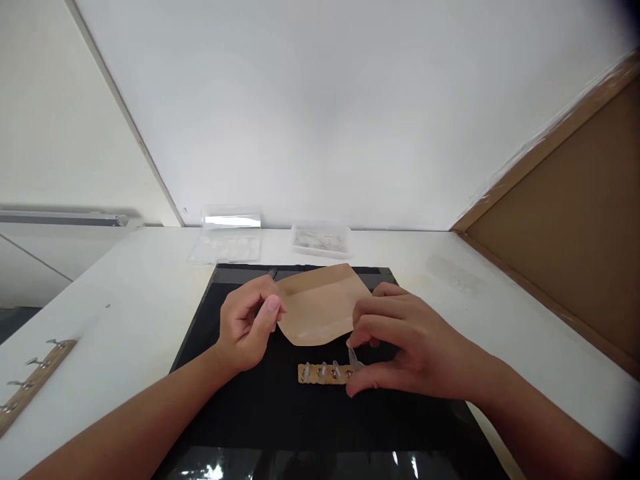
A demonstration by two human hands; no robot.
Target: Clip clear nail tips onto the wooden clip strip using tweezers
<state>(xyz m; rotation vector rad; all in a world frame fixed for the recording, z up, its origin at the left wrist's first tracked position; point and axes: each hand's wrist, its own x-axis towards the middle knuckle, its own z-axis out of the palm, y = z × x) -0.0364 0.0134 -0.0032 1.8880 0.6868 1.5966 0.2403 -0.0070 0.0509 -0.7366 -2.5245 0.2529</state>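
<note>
My right hand (pixel 395 340) pinches a small clear plastic piece (pixel 354 360) between thumb and index finger, at the right end of a short wooden strip (pixel 313 374). Several clear pieces stand in a row along that strip, which lies on a black mat (pixel 280 413). My left hand (pixel 253 323) is raised over the mat with its fingers curled and the thumb against them; whatever it may hold is too small to make out. Between the hands lies a tan sheet (pixel 323 303), its left edge beside my left fingertips.
An open clear case (pixel 227 247) and a clear box of small parts (pixel 321 240) sit at the table's back. Another wooden strip with metal pieces (pixel 37 380) lies at the far left. A brown framed panel (pixel 565 207) stands on the right.
</note>
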